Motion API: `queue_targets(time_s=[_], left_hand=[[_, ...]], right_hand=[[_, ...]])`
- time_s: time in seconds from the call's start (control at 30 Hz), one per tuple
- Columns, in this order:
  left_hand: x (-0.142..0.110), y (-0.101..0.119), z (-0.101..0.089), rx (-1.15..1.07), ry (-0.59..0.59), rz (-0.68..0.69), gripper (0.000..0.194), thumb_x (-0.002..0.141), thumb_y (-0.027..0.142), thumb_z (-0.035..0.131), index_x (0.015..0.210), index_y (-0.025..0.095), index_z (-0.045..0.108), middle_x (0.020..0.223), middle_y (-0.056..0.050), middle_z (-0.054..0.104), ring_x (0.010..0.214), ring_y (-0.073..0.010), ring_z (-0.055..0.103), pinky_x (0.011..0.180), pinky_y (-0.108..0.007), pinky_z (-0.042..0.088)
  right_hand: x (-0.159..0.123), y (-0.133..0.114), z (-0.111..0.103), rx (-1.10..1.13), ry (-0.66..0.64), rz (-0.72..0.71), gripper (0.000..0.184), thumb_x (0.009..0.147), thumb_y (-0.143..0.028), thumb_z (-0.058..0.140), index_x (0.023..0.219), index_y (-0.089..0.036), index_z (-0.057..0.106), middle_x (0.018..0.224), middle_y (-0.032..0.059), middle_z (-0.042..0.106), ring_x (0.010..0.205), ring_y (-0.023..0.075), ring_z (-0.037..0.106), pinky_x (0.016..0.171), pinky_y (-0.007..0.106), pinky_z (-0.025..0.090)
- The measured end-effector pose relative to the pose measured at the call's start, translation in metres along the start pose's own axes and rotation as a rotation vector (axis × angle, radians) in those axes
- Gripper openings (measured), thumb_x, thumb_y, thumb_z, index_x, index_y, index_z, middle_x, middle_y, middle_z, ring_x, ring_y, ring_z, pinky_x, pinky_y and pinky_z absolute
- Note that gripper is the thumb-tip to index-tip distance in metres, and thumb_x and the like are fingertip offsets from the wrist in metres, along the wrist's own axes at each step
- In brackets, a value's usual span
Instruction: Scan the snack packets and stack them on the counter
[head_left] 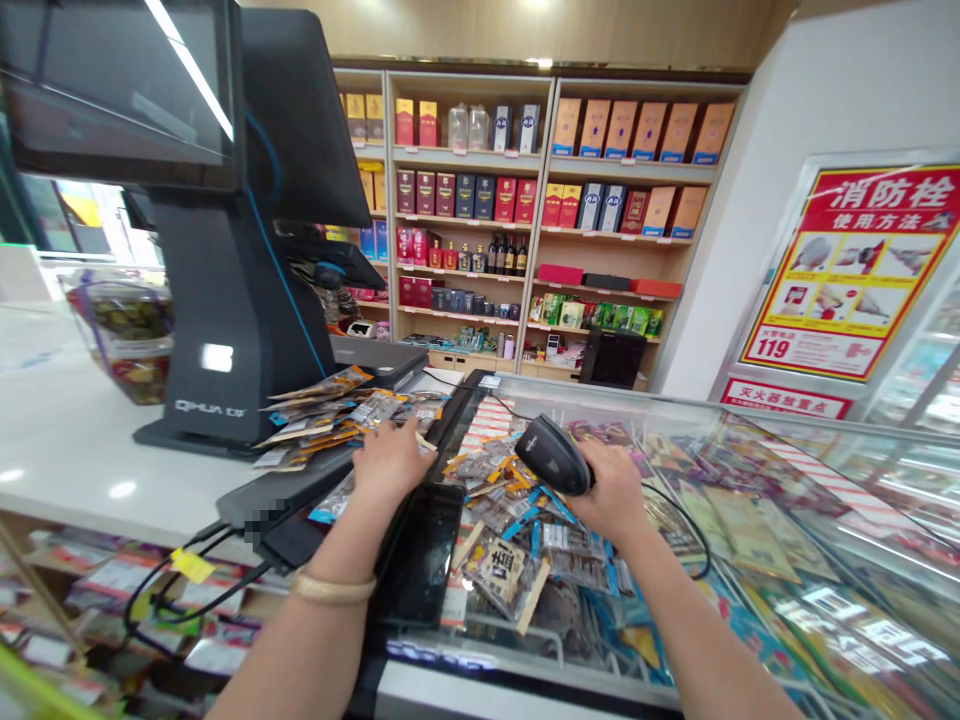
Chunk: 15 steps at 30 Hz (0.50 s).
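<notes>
My right hand [611, 490] is closed around a black handheld barcode scanner [553, 455], its head pointing left over a heap of small snack packets [517, 540] on the glass counter. My left hand [390, 460] rests palm down on another spread of snack packets [337, 415] lying on the keyboard area beside the till; its fingers curl over a packet there. A beige band circles my left wrist. A black phone-like tablet [420, 555] lies flat between my forearms.
A black point-of-sale terminal [225, 250] with a screen stands at the left on a white counter [67, 450]. Cables hang off the counter's front edge. Shelves of boxed goods [525, 200] fill the back wall. A red fire-hydrant poster [855, 270] hangs on the right.
</notes>
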<state>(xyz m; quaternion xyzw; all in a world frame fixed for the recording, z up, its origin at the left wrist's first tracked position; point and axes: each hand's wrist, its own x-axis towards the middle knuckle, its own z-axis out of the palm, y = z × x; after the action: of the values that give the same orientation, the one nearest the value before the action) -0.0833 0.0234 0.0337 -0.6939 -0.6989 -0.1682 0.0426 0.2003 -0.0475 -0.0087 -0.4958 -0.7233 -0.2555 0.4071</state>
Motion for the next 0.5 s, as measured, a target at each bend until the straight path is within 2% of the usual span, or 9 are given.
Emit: queue_targets(time_s=[0.13,0.27,0.4,0.5], left_hand=[[-0.002,-0.033,-0.011,0.033,-0.087,-0.052,0.079,0.070,0.048,0.064,0.143,0.024,0.044,0.134,-0.023,0.052,0.114,-0.0399,0.058,0.087,-0.047,0.049],[-0.011,-0.060,-0.003,0.140,-0.138,-0.046,0.081,0.069,0.048,0.064,0.142,0.021,0.044,0.123,-0.023,0.060,0.110,-0.0403,0.061,0.085,-0.046,0.049],[-0.018,-0.069,0.004,0.147,-0.106,-0.033,0.071,0.070,0.041,0.062,0.136,0.019,0.050,0.111,-0.020,0.067,0.102,-0.0392,0.064,0.083,-0.045,0.049],[-0.021,-0.065,0.004,0.018,-0.029,-0.032,0.072,0.070,0.035,0.063,0.138,0.019,0.046,0.119,-0.018,0.064,0.103,-0.0346,0.065,0.085,-0.042,0.050]], right_hand=[[0.000,0.000,0.000,0.012,-0.011,0.007,0.022,0.074,-0.031,0.057,0.092,-0.019,0.062,0.078,0.0052,0.066,0.075,0.0207,0.059,0.070,0.031,0.033],[0.001,-0.002,-0.001,0.013,-0.009,0.002,0.022,0.074,-0.032,0.056,0.092,-0.020,0.063,0.080,0.0057,0.066,0.076,0.0206,0.059,0.071,0.030,0.032],[0.001,-0.003,-0.001,0.005,-0.003,-0.011,0.022,0.076,-0.033,0.055,0.091,-0.019,0.063,0.075,0.0057,0.064,0.074,0.0206,0.058,0.071,0.030,0.032],[0.001,-0.003,0.000,0.011,0.000,-0.015,0.023,0.076,-0.033,0.055,0.092,-0.019,0.063,0.077,0.0059,0.065,0.075,0.0208,0.058,0.071,0.030,0.032]])
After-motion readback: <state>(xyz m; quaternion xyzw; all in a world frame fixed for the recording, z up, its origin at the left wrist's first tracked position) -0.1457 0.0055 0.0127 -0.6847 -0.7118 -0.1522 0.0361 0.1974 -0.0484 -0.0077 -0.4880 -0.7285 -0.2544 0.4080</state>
